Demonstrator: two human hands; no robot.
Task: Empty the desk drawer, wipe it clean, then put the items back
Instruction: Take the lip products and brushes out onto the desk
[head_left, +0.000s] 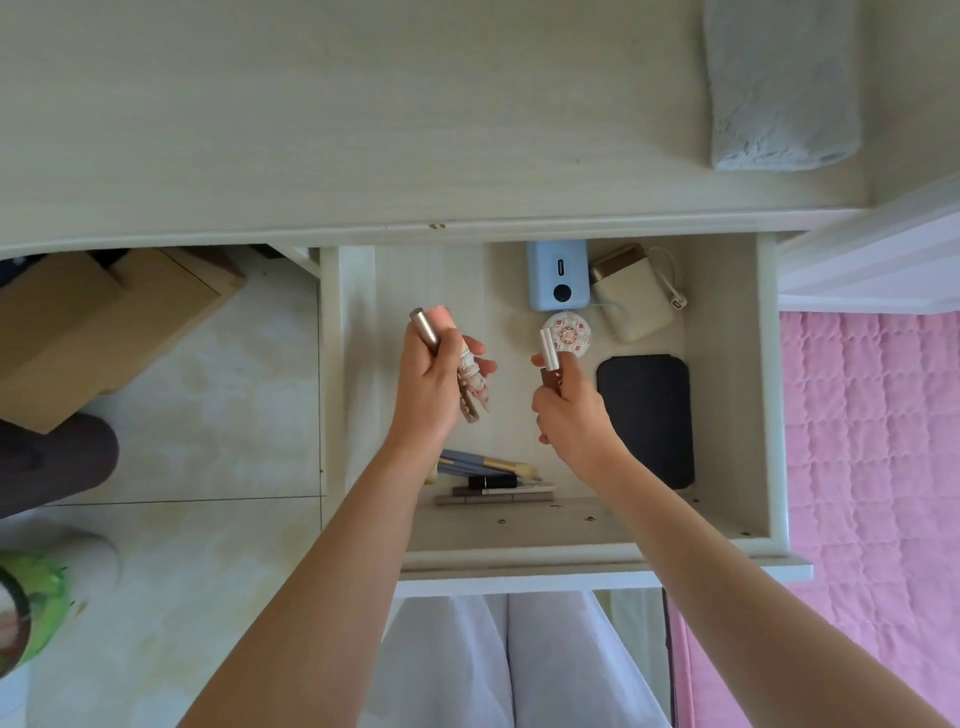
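Both of my hands hang over the open drawer (763, 395), each grip clamped on something. My left hand (428, 387) is curled round a bundle of small cosmetics: a metallic tube (425, 327) sticks out at the top beside a pink piece (445, 317), and a pale patterned item (475, 387) pokes out below my fingers. My right hand (569, 410) pinches a small lipstick (550, 351) with a silver cap and a dark lower part, holding it upright just above the drawer floor.

Taking the drawer as my landmark: the desk (311, 130) top runs along its far edge, and a folded grey cloth (779, 88) lies on that top towards the far right. Inside the drawer, the largest thing is a dark flat case (647, 421) lying along the right side. At the back sit a cream pouch (636, 301) with a cord and, just left of it, a light blue power bank (558, 275). A round floral compact (569, 335) lies just in front of the power bank, partly behind the lipstick. Against the drawer's front wall, between my forearms, lies a small heap of makeup brushes (488, 463) and slim dark pencils (493, 496).

A pink quilted bed cover (872, 441) lies to the right of the drawer, and a cardboard box (104, 322) on the floor to its left.
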